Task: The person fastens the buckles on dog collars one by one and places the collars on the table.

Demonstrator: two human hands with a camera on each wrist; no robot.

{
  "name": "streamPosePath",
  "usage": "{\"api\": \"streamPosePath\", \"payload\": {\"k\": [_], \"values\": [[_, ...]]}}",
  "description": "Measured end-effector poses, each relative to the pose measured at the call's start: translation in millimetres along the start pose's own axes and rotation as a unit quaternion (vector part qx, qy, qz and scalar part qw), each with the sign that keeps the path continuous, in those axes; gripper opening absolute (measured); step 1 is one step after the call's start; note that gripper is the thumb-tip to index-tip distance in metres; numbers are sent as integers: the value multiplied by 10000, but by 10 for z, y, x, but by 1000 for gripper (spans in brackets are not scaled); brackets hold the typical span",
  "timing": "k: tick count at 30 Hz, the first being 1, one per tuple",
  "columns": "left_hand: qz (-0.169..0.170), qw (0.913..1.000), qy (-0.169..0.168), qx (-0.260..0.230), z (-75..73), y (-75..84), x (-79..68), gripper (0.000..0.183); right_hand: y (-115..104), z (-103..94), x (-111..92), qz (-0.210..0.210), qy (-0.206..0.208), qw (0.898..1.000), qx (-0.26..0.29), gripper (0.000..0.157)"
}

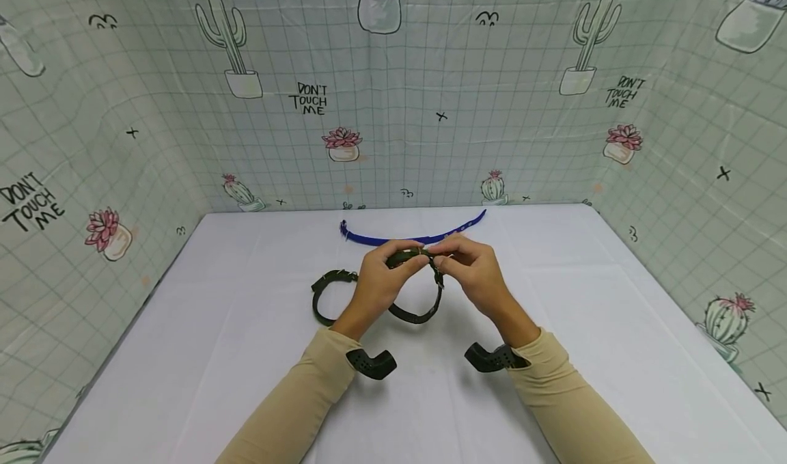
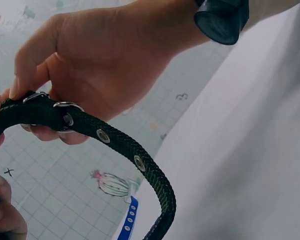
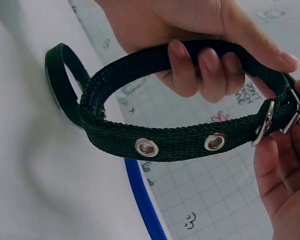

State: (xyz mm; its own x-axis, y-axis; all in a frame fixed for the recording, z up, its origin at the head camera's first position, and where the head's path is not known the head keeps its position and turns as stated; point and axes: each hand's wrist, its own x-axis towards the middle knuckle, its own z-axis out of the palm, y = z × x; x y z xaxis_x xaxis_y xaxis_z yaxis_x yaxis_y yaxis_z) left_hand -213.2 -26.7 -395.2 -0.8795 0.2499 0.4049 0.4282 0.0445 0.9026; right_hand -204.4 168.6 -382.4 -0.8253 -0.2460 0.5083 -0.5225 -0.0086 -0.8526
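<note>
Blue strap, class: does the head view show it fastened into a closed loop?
No, the blue strap lies stretched out in a shallow curve, its two ends apart.

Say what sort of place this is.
Probably a makeshift recording booth: a white-topped table, a cactus-print grid backdrop round three sides, and black devices at both wrists, likely cameras.

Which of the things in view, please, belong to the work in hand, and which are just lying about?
In use:
held green collar, looped
left hand and right hand, both pinching it

Apparently lying about:
second green collar, left of the held one
blue strap, stretched out beyond the hands
</note>
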Motion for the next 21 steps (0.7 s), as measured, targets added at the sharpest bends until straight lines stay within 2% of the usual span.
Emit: {"api": "streamPosePath", "payload": {"k": [7, 17, 21], "values": [[-13, 10000, 46, 10, -3, 17, 10, 26, 15, 1, 3, 262, 268, 9989, -270, 20], [70, 9993, -182, 308, 29, 32, 0, 20, 31, 15, 2, 297, -121, 9962, -815, 23], [101, 9994, -199, 263, 30, 26, -5, 19, 37, 24, 9, 464, -91, 9958, -783, 23]]}}
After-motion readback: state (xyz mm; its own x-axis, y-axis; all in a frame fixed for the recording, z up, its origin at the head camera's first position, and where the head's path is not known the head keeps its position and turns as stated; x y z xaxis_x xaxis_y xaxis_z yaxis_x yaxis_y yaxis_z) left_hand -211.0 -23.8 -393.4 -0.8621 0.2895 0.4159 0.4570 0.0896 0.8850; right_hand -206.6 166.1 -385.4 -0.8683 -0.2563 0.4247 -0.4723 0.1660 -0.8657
